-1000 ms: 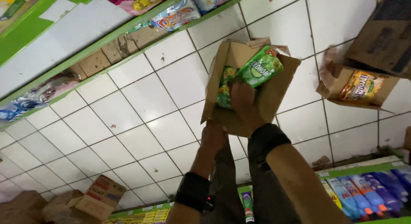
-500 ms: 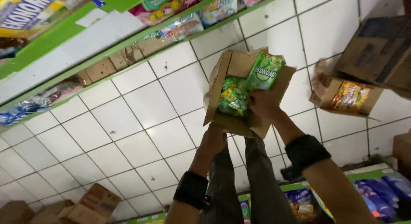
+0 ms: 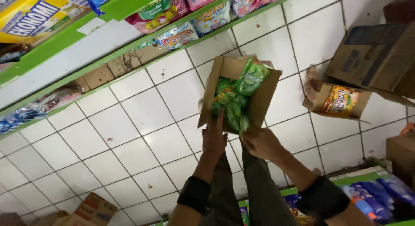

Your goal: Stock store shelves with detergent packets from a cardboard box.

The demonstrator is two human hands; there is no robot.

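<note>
At the far left a green shelf runs slantwise up the frame, carrying a yellow packet and, further along, pink and white sachet packs; a small printed carton lies low on the white tiled floor below it. Toward the middle, the left hand presses flat against the near wall of an open cardboard box, its fingers stretched out straight and reaching up toward the green snack packets that fill it; the hand closes on nothing. Just to its right, the right hand cups the box's lower edge, fingers curled under the card so that how tightly they clasp it cannot be told. The box sits directly ahead of both hands, its mouth facing the camera and its long axis running away from the wrists, one packet standing proud at the far rim; the left hand is the nearer to the packets. Bare tile lies open on the box's left. To the right the room narrows: a torn box with an orange packet sits near, a larger brown carton beyond it, and blue bottles on a low shelf at the bottom corner.
</note>
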